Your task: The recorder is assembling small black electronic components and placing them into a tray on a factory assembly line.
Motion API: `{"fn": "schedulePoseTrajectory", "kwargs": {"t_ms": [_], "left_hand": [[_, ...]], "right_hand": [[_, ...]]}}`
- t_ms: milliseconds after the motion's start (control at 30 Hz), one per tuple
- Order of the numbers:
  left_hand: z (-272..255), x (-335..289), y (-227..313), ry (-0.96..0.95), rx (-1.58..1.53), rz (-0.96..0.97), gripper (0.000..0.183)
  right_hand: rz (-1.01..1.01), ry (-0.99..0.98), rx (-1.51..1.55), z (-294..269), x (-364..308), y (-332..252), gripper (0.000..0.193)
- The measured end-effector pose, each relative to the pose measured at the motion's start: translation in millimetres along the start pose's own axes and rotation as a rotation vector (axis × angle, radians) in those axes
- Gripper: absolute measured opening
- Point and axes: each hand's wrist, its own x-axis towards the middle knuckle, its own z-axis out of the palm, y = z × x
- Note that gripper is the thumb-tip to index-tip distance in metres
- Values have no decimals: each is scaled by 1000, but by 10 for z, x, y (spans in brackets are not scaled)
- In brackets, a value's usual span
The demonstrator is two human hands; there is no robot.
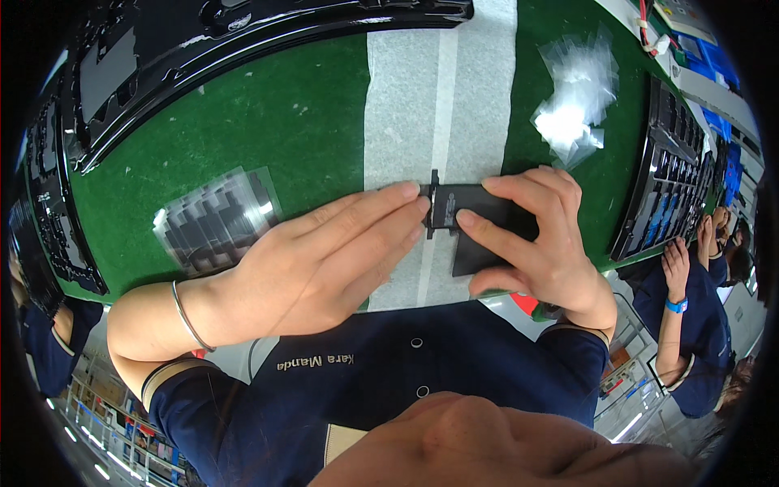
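On the whitish cloth strip (406, 105) in front of me lies a dark grey, flat rectangular piece (479, 254) with small pale print. A narrow black strip with small tabs (435, 177) crosses its left end. My left hand (324, 256) stretches in from the left, its fingers together and their tips pressed on that end; its thumb is hidden. From the right, my right hand (540, 231) grips the dark piece with curled fingers, covering its right part. What the piece is exactly I cannot tell.
Clear film sheets with dark pieces (215, 219) lie left on the green mat (316, 105). A pile of shiny clear films (576, 97) sits at far right. Large black moulded frames (268, 40) stand along the back and left; another black panel (661, 174) is at right, near a co-worker's hand (675, 268).
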Motion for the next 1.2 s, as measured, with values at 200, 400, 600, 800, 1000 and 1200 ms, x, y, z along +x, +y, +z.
{"fn": "schedulePoseTrajectory", "kwargs": {"t_ms": [200, 400, 600, 800, 1000, 1200], "left_hand": [[-20, 6, 40, 56, 95, 26, 41], [-9, -107, 428, 327, 199, 115, 29], [426, -218, 500, 810, -434, -49, 68], [581, -94, 746, 905, -1041, -158, 66], [625, -159, 851, 971, -1096, -190, 55], [652, -182, 897, 992, -1147, -171, 54]], "right_hand": [[99, 42, 149, 18, 46, -103, 70], [183, 206, 158, -62, 55, -210, 45], [208, 377, 647, 83, -44, -416, 17], [79, 497, 1350, 464, -27, -707, 17], [-18, 568, 1294, 557, -61, -821, 17], [-108, 641, 985, 525, -111, -659, 20]]}}
